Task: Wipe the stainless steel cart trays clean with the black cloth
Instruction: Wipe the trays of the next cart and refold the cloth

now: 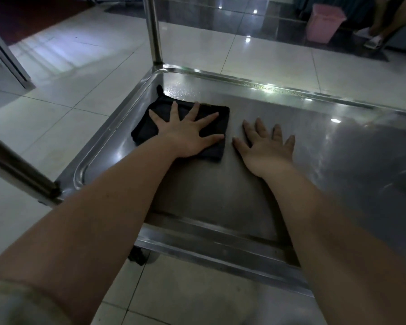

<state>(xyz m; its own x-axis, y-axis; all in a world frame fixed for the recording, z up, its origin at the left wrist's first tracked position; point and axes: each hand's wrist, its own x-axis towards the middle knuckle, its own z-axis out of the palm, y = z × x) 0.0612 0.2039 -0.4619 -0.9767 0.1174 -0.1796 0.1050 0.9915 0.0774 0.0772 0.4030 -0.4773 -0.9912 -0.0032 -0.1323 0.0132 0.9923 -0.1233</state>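
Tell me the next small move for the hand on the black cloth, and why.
Probably draw the black cloth toward the near rim. The left hand presses it flat in the tray, near its far left corner. The right hand rests on bare steel right of it, blocking a sideways stroke, and the steel nearer the person is bare.

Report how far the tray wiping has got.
Done: only the far left corner of the tray shows a wet sheen, so probably wiped. In hand: the left hand presses the black cloth flat beside it; the right hand rests on bare steel. Left: the streaky right stretch, likely most of it.
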